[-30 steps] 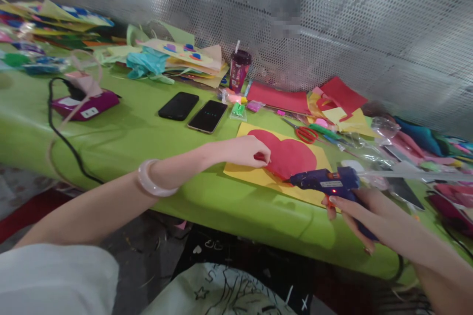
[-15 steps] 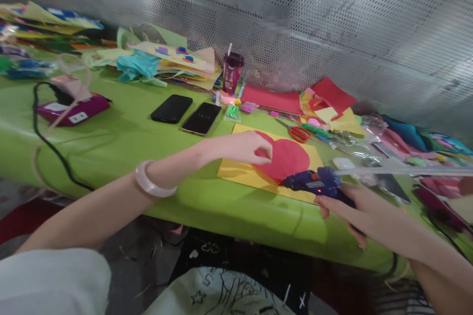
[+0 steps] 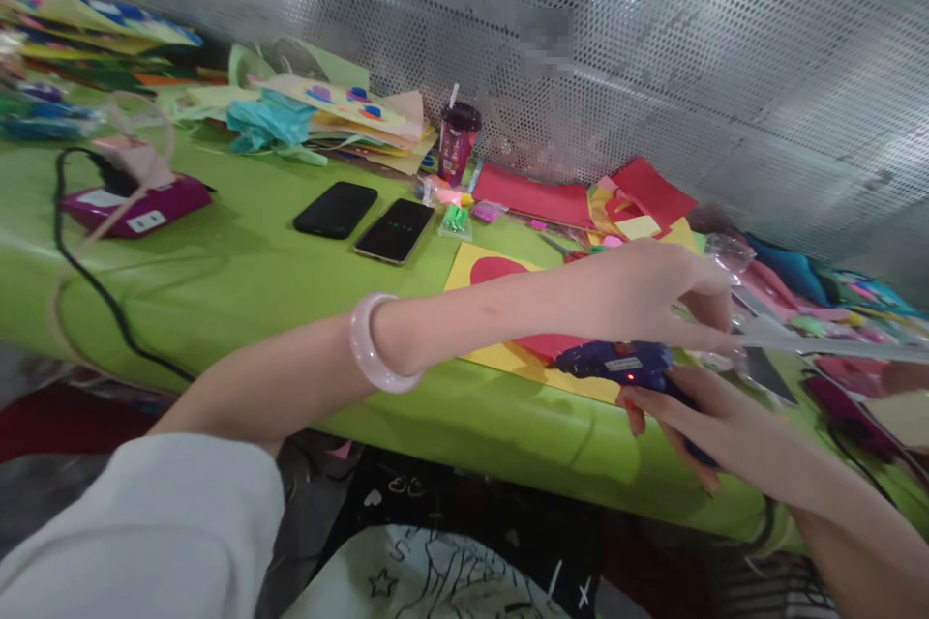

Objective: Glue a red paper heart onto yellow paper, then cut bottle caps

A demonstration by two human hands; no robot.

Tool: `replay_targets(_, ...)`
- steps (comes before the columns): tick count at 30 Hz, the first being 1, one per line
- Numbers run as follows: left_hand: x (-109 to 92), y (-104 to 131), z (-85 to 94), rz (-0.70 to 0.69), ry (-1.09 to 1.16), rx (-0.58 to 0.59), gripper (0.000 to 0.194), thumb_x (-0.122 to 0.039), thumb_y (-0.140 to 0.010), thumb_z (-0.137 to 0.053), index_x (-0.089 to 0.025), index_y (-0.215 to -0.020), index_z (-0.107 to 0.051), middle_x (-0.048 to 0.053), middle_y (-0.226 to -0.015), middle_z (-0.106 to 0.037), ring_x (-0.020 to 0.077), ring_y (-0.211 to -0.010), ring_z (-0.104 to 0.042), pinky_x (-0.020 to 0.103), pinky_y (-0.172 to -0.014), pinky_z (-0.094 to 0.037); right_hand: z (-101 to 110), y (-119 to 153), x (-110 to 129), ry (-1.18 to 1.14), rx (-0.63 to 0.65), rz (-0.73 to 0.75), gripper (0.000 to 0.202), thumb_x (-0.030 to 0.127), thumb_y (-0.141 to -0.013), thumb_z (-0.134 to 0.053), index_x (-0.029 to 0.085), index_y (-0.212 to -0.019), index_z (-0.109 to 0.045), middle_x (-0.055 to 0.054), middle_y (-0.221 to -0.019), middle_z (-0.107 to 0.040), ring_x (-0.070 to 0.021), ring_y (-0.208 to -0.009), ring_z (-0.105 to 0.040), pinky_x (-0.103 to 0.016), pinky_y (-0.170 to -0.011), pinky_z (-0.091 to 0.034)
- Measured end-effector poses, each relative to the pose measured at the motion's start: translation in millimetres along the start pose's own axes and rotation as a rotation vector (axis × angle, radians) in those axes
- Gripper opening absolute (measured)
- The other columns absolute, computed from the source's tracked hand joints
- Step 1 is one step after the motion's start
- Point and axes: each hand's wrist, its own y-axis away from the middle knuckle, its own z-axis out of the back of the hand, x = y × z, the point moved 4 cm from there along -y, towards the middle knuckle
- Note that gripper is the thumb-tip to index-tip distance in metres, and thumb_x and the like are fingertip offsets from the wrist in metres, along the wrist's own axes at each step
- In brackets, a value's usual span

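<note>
My right hand is wrapped round the handle of a dark blue glue gun, its red light lit and its nozzle pointing left. A long whitish glue stick runs out from the gun's back towards the right. My left hand reaches across above the gun, thumb and fingers closed on the glue stick. Beneath the nozzle lies a red paper heart on a yellow sheet. My left forearm covers much of the heart.
Two phones lie on the green table, left of the sheet. A lidded cup stands by the perforated metal wall. Scissors lie partly hidden behind my hand. A purple power strip with cables is at left; paper piles line the back.
My left hand has moved right, from over the red heart to the glue stick behind the gun, and closed on it. My right hand and the glue gun stay nearly in place.
</note>
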Motion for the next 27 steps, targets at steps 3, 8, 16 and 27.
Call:
replay_targets(3,-4,-2,-2.3,0.016,-0.042,0.012,0.014,-0.027,-0.088,-0.057,-0.017,-0.083,-0.066,0.000,-0.094,-0.072,0.0134,-0.092,-0.064,0.023,-0.082,-0.045,0,2,0,-0.037,-0.027,-0.001,0.032,0.054,-0.085,-0.046,0.024,-0.078,-0.054,0.008,-0.040,-0.046,-0.0127,-0.034,-0.048,-0.029,-0.050,-0.044)
replay_targets(8,-1,-3,-4.6,0.058,-0.024,-0.024,0.013,-0.025,-0.088,-0.059,-0.016,-0.080,-0.066,-0.001,-0.089,-0.072,0.0124,-0.086,-0.065,0.023,-0.077,-0.046,-3,-4,-8,-0.039,0.062,-0.013,0.037,0.059,-0.084,-0.045,0.023,-0.080,-0.055,0.007,-0.040,-0.047,-0.0135,-0.034,-0.050,-0.030,-0.051,-0.046)
replay_targets(16,3,0,-5.1,0.061,-0.035,-0.033,0.017,-0.027,-0.088,-0.059,-0.016,-0.079,-0.068,0.000,-0.086,-0.073,0.0131,-0.081,-0.065,0.025,-0.073,-0.047,-3,-3,-8,-0.042,0.054,-0.024,0.039,0.060,-0.085,-0.042,0.024,-0.078,-0.054,0.007,-0.039,-0.046,-0.0151,-0.034,-0.048,-0.031,-0.052,-0.044)
replay_targets(27,6,0,-6.8,0.114,-0.095,-0.022,0.019,-0.033,-0.088,-0.057,-0.023,-0.077,-0.068,-0.004,-0.087,-0.073,0.0141,-0.083,-0.066,0.027,-0.080,-0.049,-2,-6,-9,-0.030,0.060,-0.001,0.040,0.060,-0.085,-0.041,0.023,-0.077,-0.055,0.006,-0.040,-0.048,-0.0149,-0.034,-0.049,-0.032,-0.055,-0.047)
